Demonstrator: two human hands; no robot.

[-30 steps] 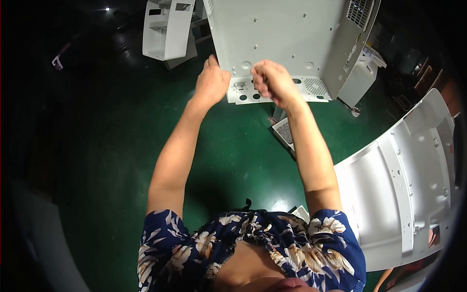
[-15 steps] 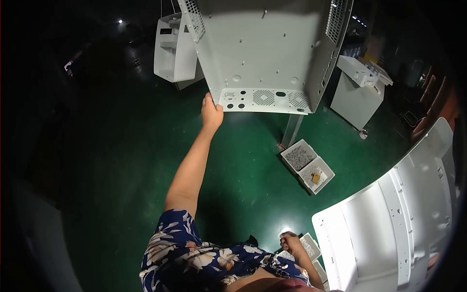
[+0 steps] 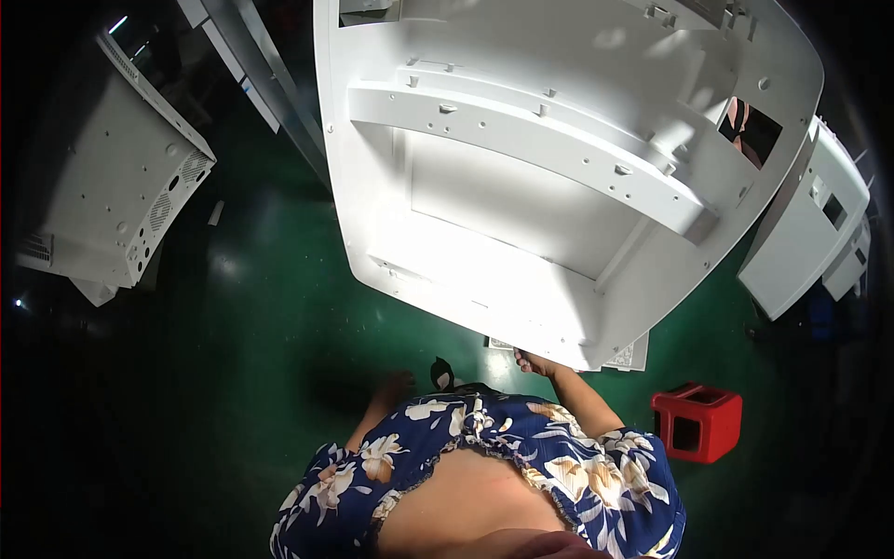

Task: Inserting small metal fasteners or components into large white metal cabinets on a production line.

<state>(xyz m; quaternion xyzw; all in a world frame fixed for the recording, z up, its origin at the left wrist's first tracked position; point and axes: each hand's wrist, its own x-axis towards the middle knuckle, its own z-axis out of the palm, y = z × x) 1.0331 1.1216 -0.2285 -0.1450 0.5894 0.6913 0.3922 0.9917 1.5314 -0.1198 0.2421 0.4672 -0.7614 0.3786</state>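
Note:
A big white moulded panel, with ribs and a rectangular cutout, fills the upper middle of the view and is tilted over me. My right hand grips its lower edge from underneath. My left hand hangs low beside my body over the green floor, dim and blurred, touching nothing that I can make out. Something skin-coloured shows through the cutout at the panel's upper right; I cannot tell what it belongs to.
A white metal cabinet with vent holes stands at the left. More white housings stand at the right. A red plastic crate sits on the green floor by my right side. A small tray peeks out under the panel.
Both hands have left the perforated metal cabinet, the right one first. The view has turned; my right hand now holds the big white panel and my left hand has dropped low.

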